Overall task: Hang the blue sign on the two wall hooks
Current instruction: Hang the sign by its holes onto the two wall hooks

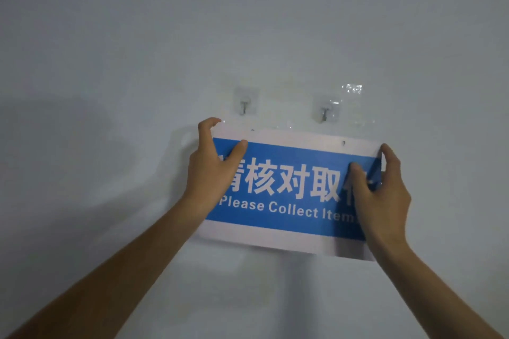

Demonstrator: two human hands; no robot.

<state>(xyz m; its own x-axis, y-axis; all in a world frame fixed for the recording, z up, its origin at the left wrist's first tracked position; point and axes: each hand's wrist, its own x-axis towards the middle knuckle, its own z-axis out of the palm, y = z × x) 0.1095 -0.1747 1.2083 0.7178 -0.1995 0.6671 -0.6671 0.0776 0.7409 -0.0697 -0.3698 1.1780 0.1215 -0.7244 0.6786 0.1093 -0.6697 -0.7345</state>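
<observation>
A blue sign (286,195) with white borders, white Chinese characters and the words "Please Collect Item" is held flat against the pale wall, tilted down to the right. My left hand (212,165) grips its left end, thumb on the front. My right hand (382,195) grips its right end. Two small holes sit in the sign's top white strip, the left hole (252,130) and the right hole (343,142). The left hook (244,107) and the right hook (324,114), metal on clear adhesive pads, are on the wall just above the sign's top edge. The holes hang below the hooks.
A strip of clear tape (352,89) sticks to the wall right of the right hook. The plain pale wall (137,36) fills the view. My forearms reach up from the bottom corners.
</observation>
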